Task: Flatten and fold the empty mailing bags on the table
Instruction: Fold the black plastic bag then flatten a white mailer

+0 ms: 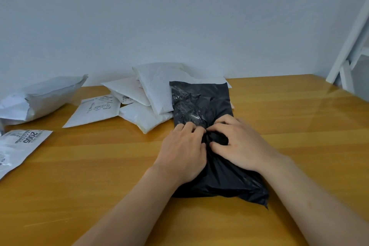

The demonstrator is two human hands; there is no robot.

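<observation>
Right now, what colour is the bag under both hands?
The mailing bag is black, with a shiny crinkled patch on its far part; the head view shows it best.

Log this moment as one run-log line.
stage: flattening | left hand: gripping black bag | right hand: gripping it | white bags: waiting

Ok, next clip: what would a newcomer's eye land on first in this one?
First, the crumpled black plastic mailing bag in the middle of the wooden table, with the left hand and right hand meeting on its centre, fingers pinching the bunched plastic. Next, the heap of white padded mailers just behind and left of it, against the wall, and a white bag printed 2005 at the left edge.
</observation>
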